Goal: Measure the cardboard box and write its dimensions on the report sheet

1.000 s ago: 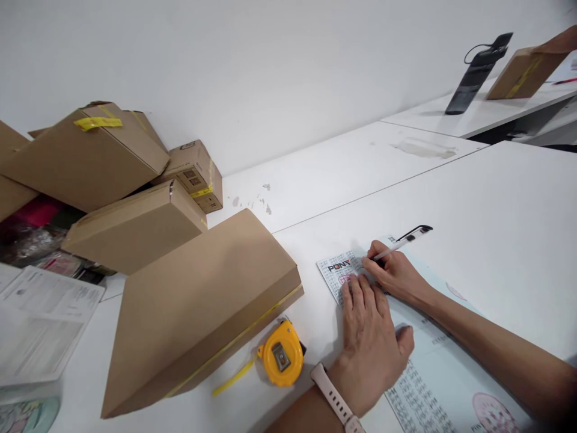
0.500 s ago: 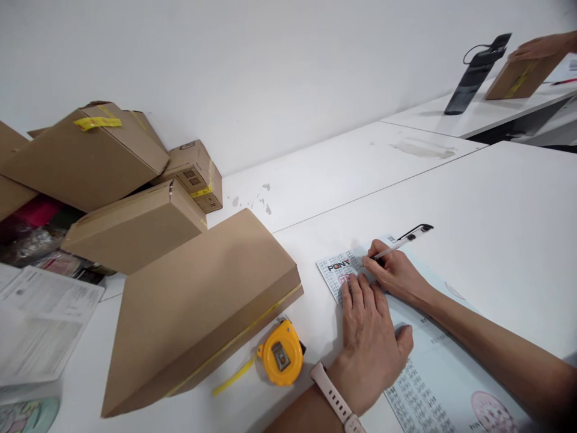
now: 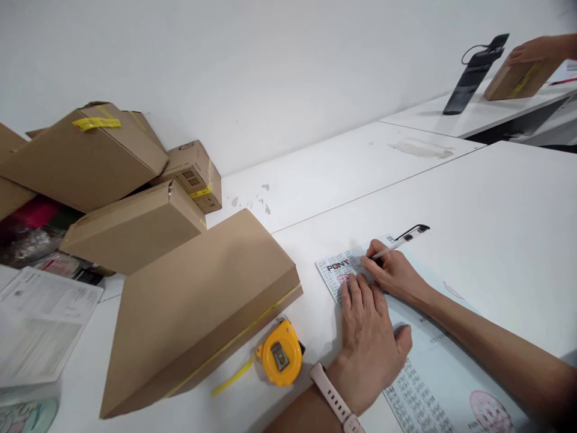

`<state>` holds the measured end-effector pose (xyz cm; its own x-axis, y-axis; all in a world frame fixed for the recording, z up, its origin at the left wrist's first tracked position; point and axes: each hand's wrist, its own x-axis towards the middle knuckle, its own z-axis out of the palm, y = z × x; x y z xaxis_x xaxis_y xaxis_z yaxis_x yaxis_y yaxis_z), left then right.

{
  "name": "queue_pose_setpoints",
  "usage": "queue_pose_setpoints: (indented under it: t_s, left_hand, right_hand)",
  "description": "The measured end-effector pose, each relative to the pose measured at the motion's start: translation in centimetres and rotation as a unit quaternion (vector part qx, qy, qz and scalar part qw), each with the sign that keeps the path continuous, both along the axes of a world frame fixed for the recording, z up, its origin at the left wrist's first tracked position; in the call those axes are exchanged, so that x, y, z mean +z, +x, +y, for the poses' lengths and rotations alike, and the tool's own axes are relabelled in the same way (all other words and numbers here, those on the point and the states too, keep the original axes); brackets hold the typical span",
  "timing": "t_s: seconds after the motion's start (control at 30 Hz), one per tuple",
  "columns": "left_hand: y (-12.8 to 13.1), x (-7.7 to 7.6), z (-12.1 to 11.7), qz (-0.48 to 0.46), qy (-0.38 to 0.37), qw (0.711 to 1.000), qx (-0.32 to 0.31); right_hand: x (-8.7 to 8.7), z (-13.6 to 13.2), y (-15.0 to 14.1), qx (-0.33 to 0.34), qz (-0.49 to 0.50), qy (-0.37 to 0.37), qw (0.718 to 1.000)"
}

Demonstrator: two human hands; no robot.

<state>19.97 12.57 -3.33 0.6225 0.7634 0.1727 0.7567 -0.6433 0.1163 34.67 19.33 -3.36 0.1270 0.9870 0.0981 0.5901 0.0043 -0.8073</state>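
My right hand [image 3: 396,273] is closed around a white pen with a black clip [image 3: 406,238], its tip hidden behind the fingers over a pale blue printed sheet [image 3: 433,361]. The sheet carries a PONY logo, rows of small print and pink round stamps. Flat on its left edge lies my left hand [image 3: 367,337], fingers stretched out and pressing the paper; a pink watch strap is on that wrist. Left of this hand, a yellow tape measure [image 3: 280,353] rests on the table with a short piece of yellow tape out. Beside it lies a closed cardboard box [image 3: 202,307].
More cardboard boxes [image 3: 90,156] are heaped at the left against the wall. Printed papers [image 3: 49,325] lie at the left edge. A dark water bottle [image 3: 473,75] stands at the far right, near another person's hand [image 3: 541,49] on a small box [image 3: 518,81].
The pen has tilted slightly as my right hand moves a little on the sheet. My left hand stays in place. At the far right, the other person's hand has shifted slightly on the box.
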Motion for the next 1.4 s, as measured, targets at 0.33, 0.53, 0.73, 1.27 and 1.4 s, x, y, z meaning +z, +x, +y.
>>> queue_pose_setpoints:
  t_s: [0.33,0.53,0.73,1.27,1.4]
  left_hand:
    - [-0.06,0.15,0.01,0.007,0.0,1.0,0.0]
    - [-0.03,0.05,0.03,0.006,0.009,1.0,0.001]
    - [-0.02,0.17,0.05,0.003,0.006,1.0,-0.001]
    - [-0.06,-0.08,0.08,0.002,0.008,1.0,0.002]
    - [-0.09,0.03,0.08,-0.003,0.002,1.0,0.0]
  right_hand:
    - [0.08,-0.09,0.07,0.004,-0.002,0.004,1.0]
    - [-0.01,0.0,0.06,0.003,0.006,-0.006,1.0]
    - [-0.09,0.02,0.05,0.003,0.008,-0.001,1.0]
    - [-0.08,0.0,0.18,-0.009,0.002,0.001,1.0]
    - [-0.01,-0.01,0.1,-0.007,0.0,-0.006,1.0]
